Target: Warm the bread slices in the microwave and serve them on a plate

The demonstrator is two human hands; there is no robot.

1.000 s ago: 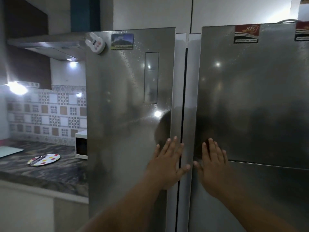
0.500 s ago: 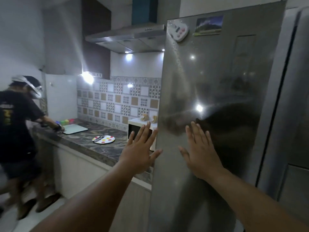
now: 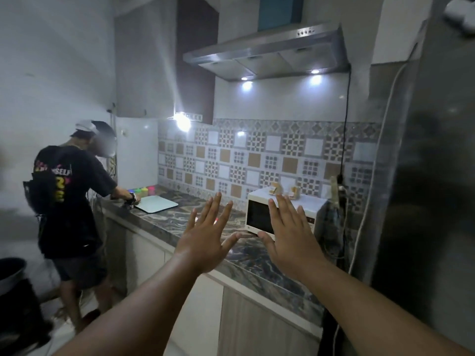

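Observation:
A white microwave with a dark door stands on the marble counter, close to the fridge. Two small pale brown pieces that look like bread sit on top of it. My left hand is raised in front of the counter with fingers spread and nothing in it. My right hand is raised beside it, also spread and holding nothing, and it covers part of the microwave door. The spotted plate is hidden behind my left hand.
The steel fridge fills the right side, with cables hanging beside it. Another person in a black shirt works at the counter's far left, near a white cutting board and coloured cups. A range hood hangs above.
The view has swung left from the fridge doors to the kitchen counter. Both hands have left the fridge and now hover spread in front of the counter and microwave.

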